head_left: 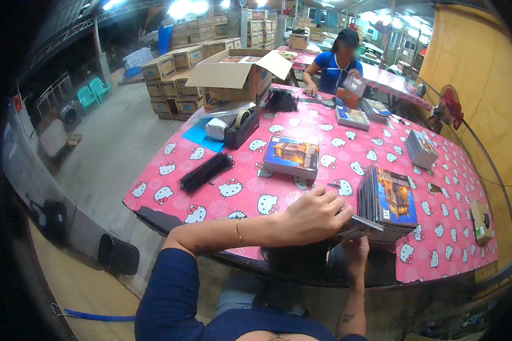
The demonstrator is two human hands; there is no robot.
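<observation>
At the table's near edge, my right hand (356, 253) grips a thin dark booklet (363, 225) from below, its fingers partly hidden. Over the booklet's left end, my left hand (317, 215) is closed with curled fingers. A small dark tip pokes out above those knuckles, but I cannot make out what it belongs to. Just right of both hands rises a stack of spiral-bound booklets (393, 196) with a lit building on the cover. Beyond my left hand lies a block of similar covers (293, 156). A bundle of black binding coils (206, 171) rests to its left.
The pink patterned table (250, 187) also carries a tape dispenser (242, 129), more coils (281, 100), further booklet piles (421, 149) and a small cardboard box (481, 223). An open carton (230, 79) stands at the far left. Across the table sits a person in blue (334, 68).
</observation>
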